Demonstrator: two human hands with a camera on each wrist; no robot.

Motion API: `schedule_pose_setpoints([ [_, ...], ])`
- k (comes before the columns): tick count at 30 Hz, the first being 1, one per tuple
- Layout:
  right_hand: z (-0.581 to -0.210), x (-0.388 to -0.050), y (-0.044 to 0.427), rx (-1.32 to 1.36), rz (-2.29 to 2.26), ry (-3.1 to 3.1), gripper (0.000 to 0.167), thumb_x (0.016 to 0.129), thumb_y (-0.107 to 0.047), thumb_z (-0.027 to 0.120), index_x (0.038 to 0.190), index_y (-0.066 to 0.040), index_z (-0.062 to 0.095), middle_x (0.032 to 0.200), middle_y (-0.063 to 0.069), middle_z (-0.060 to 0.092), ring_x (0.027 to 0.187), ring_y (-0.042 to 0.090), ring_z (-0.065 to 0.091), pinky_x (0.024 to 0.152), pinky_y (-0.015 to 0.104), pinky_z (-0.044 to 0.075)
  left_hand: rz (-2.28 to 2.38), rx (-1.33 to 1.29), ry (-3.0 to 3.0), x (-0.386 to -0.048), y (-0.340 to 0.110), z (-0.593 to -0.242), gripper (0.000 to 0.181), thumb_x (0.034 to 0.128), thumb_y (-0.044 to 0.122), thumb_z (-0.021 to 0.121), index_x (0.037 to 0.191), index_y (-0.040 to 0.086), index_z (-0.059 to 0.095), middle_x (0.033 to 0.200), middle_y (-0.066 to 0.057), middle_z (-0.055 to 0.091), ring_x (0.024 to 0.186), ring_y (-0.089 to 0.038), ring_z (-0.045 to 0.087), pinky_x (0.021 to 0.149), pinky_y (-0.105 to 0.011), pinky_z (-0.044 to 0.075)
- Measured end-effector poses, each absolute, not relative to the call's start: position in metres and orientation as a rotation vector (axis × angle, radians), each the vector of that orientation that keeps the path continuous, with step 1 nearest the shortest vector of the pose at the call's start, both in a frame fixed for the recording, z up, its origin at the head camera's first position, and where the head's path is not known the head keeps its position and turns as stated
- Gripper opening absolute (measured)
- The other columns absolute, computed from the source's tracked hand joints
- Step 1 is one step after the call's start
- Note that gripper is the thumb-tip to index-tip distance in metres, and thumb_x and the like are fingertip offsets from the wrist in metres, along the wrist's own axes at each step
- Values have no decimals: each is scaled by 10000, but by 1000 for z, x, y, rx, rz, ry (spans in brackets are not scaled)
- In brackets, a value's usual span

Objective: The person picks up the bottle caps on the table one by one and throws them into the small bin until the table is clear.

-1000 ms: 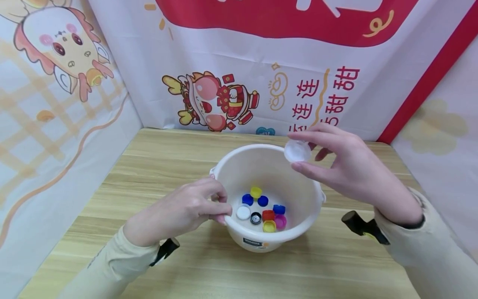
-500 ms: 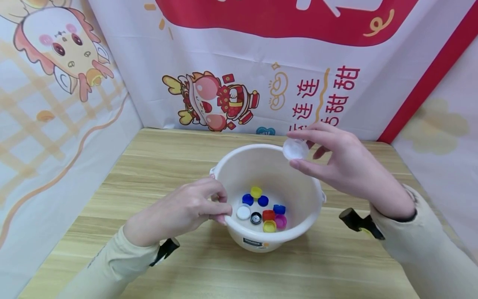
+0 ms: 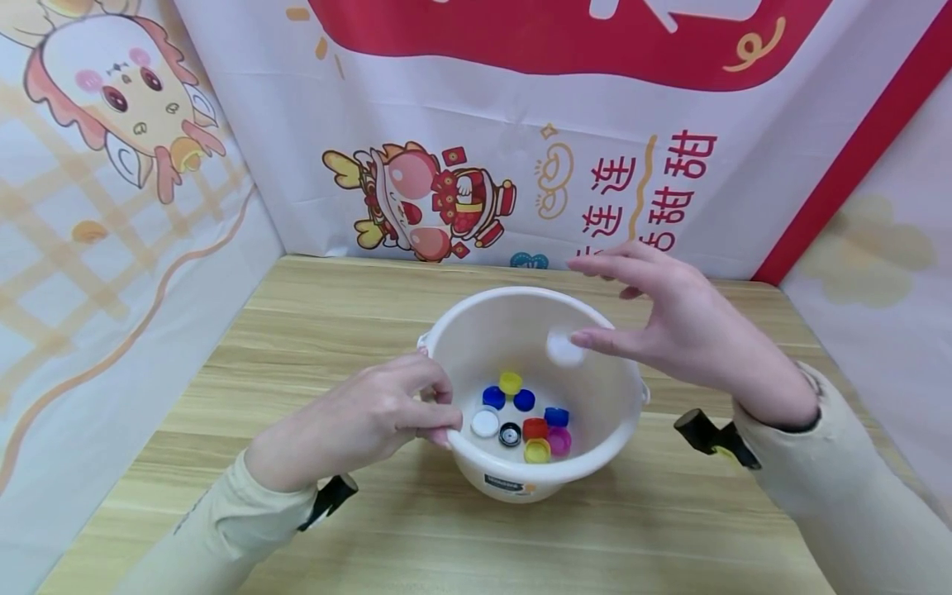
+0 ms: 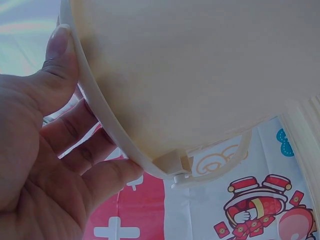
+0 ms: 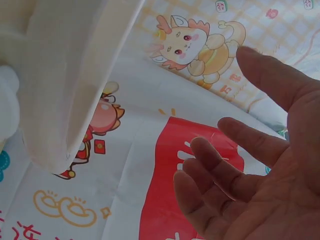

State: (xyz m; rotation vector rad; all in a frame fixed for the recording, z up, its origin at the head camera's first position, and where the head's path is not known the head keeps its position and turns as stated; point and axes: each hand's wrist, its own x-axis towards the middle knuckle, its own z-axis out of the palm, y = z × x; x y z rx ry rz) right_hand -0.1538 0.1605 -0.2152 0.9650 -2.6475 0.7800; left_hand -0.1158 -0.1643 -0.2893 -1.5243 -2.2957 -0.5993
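A cream plastic bucket (image 3: 595, 446) stands on the table, and my left hand (image 3: 372, 411) pinches its left rim. The left wrist view shows the thumb on one side of the rim (image 4: 107, 117) and fingers on the other. My right hand (image 3: 687, 322) is over the bucket's right side, thumb and fingers spread, holding nothing. Just below its thumb a blurred whitish round cap (image 3: 564, 350) drops inside the bucket. On the bottom lie several bottle caps: white (image 3: 485, 423), black (image 3: 509, 434), red (image 3: 534, 429), pink (image 3: 559, 441), plus blue (image 3: 555, 416) and yellow (image 3: 510, 383) ones.
The wood-grain table (image 3: 312, 322) surrounds the bucket. A printed cloth (image 3: 446, 99) hangs behind it, with more cloth at left (image 3: 126, 248) and right. A handle joint (image 3: 644, 392) juts from the bucket's right rim.
My right hand, which pinched the whitish cap above the rim, has spread its fingers and let it go. The cap has fallen into the bucket's opening. My left hand has stayed in place.
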Motion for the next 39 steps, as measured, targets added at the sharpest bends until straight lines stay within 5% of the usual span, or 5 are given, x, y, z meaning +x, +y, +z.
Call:
schedule_pose_setpoints([
  [11, -221, -165, 174, 929, 757, -2584, 485, 815, -161, 835, 1272, -164, 676, 1201, 22, 636, 1055, 185, 554, 796, 430, 567, -602, -1530, -2290, -117, -165, -290, 186, 848, 271, 734, 996, 176, 792, 954, -3, 608, 916, -163, 578, 912, -370, 557],
  [19, -252, -213, 221, 584, 805, -2766, 356, 915, -282, 736, 1231, -121, 694, 1118, 75, 666, 1002, 236, 600, 772, 293, 571, -578, -1531, -2281, -118, -165, -290, 164, 857, 282, 720, 976, 188, 784, 953, -6, 605, 911, -165, 575, 904, -361, 559],
  [26, -315, -275, 290, 260, 877, -3059, 582, 957, -504, 601, 1319, -49, 604, 1208, 208, 616, 1060, 360, 574, 830, 511, 557, -580, -1535, -2289, -118, -165, -290, 170, 861, 287, 719, 983, 189, 786, 959, -3, 610, 915, -161, 576, 920, -368, 551],
  [39, -408, -334, 350, 114, 643, -3343, 779, 948, -499, 623, 1431, 71, 404, 1292, 371, 485, 1152, 508, 490, 950, 644, 431, -581, -1532, -2334, -117, -165, -287, 176, 861, 276, 725, 1008, 200, 787, 978, 5, 616, 932, -150, 577, 943, -370, 541],
])
